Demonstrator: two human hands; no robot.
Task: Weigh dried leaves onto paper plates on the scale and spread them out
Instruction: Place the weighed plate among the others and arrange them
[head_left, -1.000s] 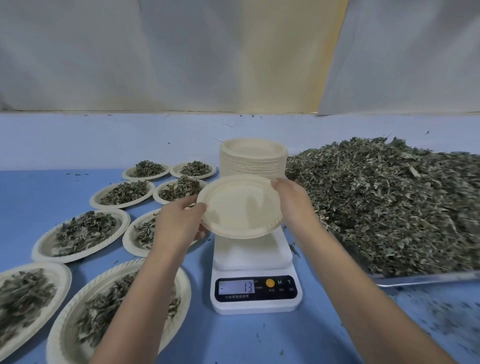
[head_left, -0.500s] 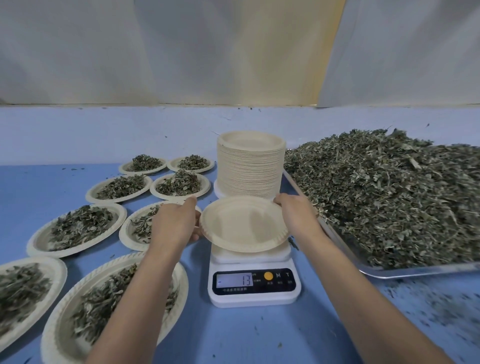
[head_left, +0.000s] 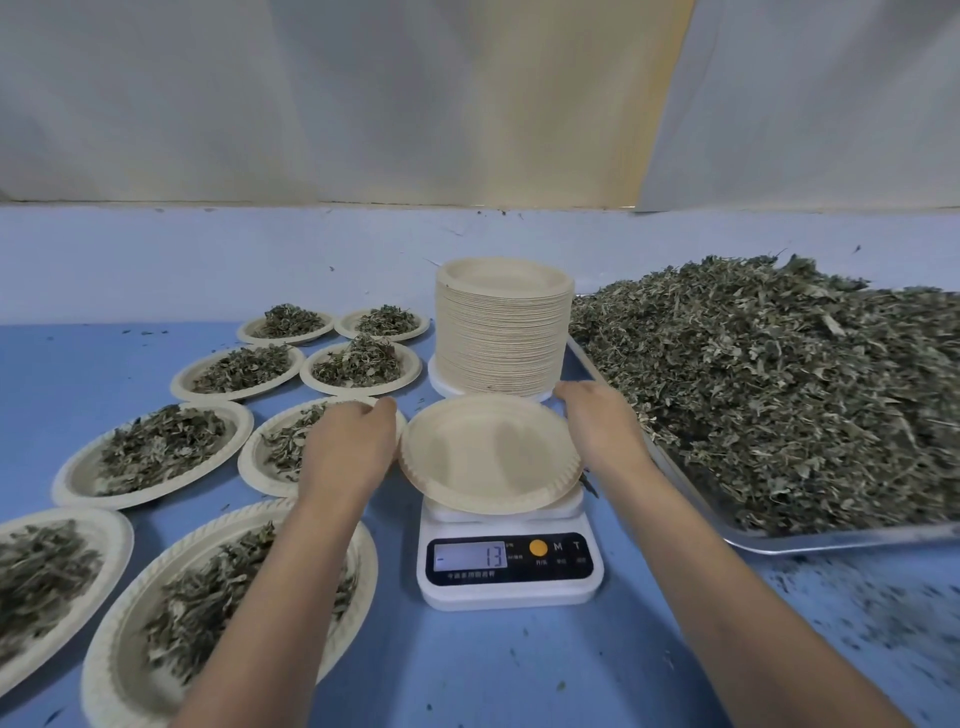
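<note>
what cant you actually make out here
- Head view: fingertips of the left hand and right hand, hidden by the hands' own backs; grip on the empty beige paper plate unclear.
- White digital scale: small print under the display, too small.
- Nearest leaf-filled paper plates: cut off by left and bottom edges.

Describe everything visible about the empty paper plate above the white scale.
The empty round beige paper plate looks like pressed pulp, with a smooth shallow well and a crimped rim. It holds no leaves. It lies slightly tilted over the platform of the white digital scale, which reads minus 13; whether it fully rests there is unclear. The left hand holds its left rim, the right hand its far-right rim.
</note>
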